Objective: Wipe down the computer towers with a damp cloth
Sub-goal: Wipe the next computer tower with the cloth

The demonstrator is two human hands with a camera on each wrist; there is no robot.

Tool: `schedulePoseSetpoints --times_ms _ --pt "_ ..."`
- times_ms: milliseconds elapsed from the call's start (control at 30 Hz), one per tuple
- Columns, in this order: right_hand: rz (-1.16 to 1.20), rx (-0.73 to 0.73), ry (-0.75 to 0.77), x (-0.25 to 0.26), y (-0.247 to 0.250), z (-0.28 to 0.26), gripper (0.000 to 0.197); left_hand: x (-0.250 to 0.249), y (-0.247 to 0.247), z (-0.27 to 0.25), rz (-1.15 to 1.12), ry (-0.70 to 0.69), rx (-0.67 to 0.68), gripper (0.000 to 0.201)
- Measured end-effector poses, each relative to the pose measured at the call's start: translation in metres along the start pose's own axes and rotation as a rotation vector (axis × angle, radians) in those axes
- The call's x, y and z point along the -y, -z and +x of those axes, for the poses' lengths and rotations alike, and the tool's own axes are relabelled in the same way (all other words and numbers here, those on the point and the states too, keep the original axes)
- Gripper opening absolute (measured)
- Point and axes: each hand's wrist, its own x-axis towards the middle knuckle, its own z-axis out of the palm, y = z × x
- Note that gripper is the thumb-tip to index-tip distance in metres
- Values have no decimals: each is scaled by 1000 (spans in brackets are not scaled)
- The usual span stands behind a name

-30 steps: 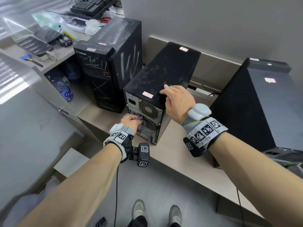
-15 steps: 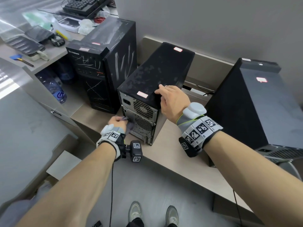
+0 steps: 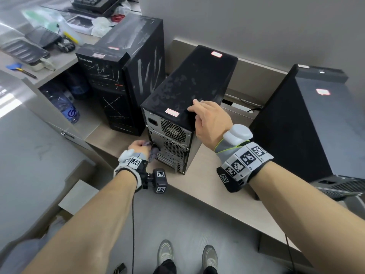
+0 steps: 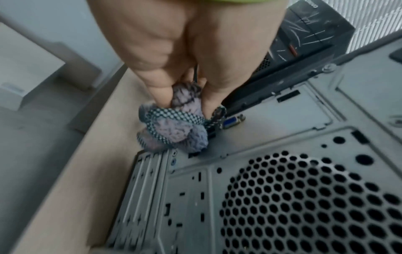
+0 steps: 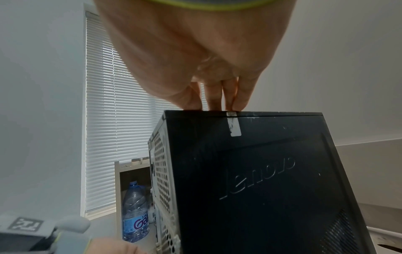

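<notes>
The left hand (image 3: 139,148) holds a bunched-up cloth (image 4: 174,127) tight in its fingers and presses it on the metal back of the middle tower (image 3: 189,89). The cloth sits low on the back panel, right by the little blue port (image 4: 231,122), near the left edge. The right hand (image 3: 210,123) rests on the top back corner of the same tower, with its fingers (image 5: 214,96) laid straight on the top edge — it seems to be keeping the tower from sliding.

So the step in hand looks like wiping the back of this tower. The tower stands on the surface (image 3: 205,186) between a scratched tower (image 3: 120,76) and another dark tower (image 3: 308,119).

Next, the cloth likely needs to go across the fan holes (image 4: 304,197) and the slots below — gently, so wet bits stay out of the ports. The top still looks spotty.
</notes>
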Motion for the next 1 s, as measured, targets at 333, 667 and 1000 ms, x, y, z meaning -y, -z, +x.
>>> schedulePoseSetpoints --times_ms 333,667,1000 --pt "-36 -180 94 -2 -10 0 30 33 -41 -27 420 76 122 37" --pt "-46 -169 111 -2 -8 1 31 14 -35 -25 90 94 84 29" --pt "14 -80 30 -3 -9 -1 35 6 -61 -79 -222 207 282 29"
